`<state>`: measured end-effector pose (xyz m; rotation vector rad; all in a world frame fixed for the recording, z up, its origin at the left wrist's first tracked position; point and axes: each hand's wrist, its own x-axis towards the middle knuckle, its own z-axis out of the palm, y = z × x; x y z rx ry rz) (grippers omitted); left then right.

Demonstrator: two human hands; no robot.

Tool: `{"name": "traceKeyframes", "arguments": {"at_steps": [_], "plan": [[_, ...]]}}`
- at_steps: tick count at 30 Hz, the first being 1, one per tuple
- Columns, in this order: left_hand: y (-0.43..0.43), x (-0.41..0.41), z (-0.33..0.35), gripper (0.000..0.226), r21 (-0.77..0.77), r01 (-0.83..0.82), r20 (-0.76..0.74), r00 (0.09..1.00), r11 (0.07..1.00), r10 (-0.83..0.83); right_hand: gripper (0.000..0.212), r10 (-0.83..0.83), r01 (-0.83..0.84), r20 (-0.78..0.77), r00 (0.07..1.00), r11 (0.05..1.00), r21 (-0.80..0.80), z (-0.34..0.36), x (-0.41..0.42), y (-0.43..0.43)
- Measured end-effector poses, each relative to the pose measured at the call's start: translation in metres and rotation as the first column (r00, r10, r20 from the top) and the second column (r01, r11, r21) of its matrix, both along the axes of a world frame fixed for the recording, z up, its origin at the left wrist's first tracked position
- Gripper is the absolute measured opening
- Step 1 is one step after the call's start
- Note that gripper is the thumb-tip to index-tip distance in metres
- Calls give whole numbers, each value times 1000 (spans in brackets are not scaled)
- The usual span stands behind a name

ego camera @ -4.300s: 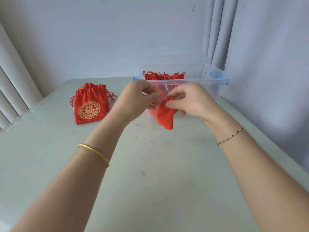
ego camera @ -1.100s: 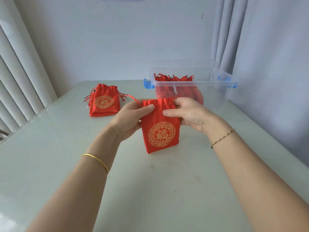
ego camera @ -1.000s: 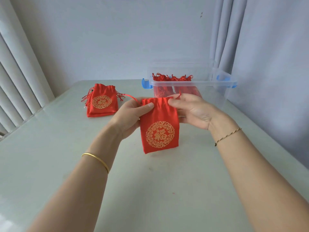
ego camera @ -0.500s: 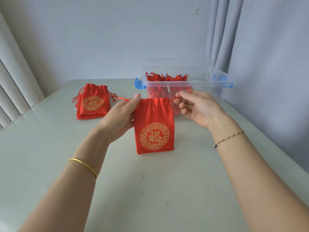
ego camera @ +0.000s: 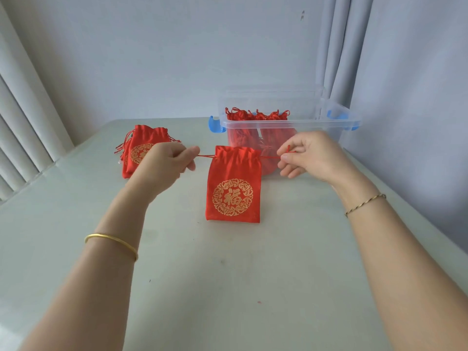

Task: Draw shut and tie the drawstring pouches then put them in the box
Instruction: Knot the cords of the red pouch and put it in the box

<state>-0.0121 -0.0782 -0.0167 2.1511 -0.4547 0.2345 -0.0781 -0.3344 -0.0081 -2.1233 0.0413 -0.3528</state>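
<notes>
A red drawstring pouch (ego camera: 234, 191) with a gold round emblem hangs upright at the middle of the table, its bottom edge touching the tabletop. Its mouth is gathered. My left hand (ego camera: 164, 163) pinches the red cord (ego camera: 205, 156) coming out of the pouch's left side. My right hand (ego camera: 310, 155) pinches the cord on the right side. Both cords run taut and level. Behind them stands the clear plastic box (ego camera: 336, 122) with blue latches, holding several red pouches (ego camera: 255, 116).
A small pile of red pouches (ego camera: 138, 145) lies at the back left of the pale green table (ego camera: 228, 287), partly behind my left hand. White blinds hang at the left, a grey curtain at the right behind the box.
My hands let go of the pouch's top edge, took the cords and moved apart sideways. The pouch's mouth has gathered narrower.
</notes>
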Motion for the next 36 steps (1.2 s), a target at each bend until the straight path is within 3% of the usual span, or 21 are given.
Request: {"name": "traceKeyframes", "arguments": {"at_steps": [4, 7, 10, 12, 15, 19, 23, 24, 26, 28, 30, 33, 36], "plan": [[4, 1, 1, 43, -126, 20, -112, 993, 992, -34, 17, -33, 31, -22, 999, 997, -67, -2, -1, 1], [8, 3, -1, 45, -316, 30, -286, 950, 948, -125, 26, -31, 36, -75, 997, 997, 64, -4, 0, -2], [14, 7, -2, 54, -607, -55, -414, 873, 793, -256, 30, -80, 127, -160, 984, 942, 310, -7, 0, -11], [18, 11, -3, 61, -716, -141, -470, 822, 684, -321, 31, -137, 205, -209, 968, 915, 348, -10, -1, -16], [17, 12, -2, 59, -792, -159, -442, 816, 589, -374, 29, -160, 239, -244, 956, 910, 338, -12, -1, -16], [5, 3, 14, 59, -849, 15, -259, 859, 528, -442, 27, -85, 164, -189, 978, 876, 454, 2, -5, -9], [-18, -18, 31, 42, -849, 176, -177, 794, 499, -582, 28, 65, -48, -10, 998, 826, 561, 26, -12, 11], [-24, -24, 33, 33, -822, 222, -175, 779, 525, -602, 28, 96, -94, 25, 995, 824, 558, 30, -14, 18], [-31, -33, 34, 20, -674, 317, -183, 804, 667, -566, 27, 135, -156, 78, 988, 836, 526, 35, -16, 32], [-36, -39, 32, 24, -502, 372, -179, 839, 781, -514, 27, 143, -181, 117, 983, 862, 474, 37, -17, 45], [-39, -43, 32, 23, -382, 403, -183, 849, 832, -495, 28, 139, -190, 146, 980, 876, 442, 37, -17, 54], [-42, -47, 32, 31, -280, 432, -188, 851, 857, -490, 29, 149, -209, 166, 975, 869, 448, 36, -16, 64], [-44, -47, 31, 32, -292, 435, -198, 844, 852, -499, 30, 188, -242, 155, 970, 820, 519, 33, -15, 65]]}}
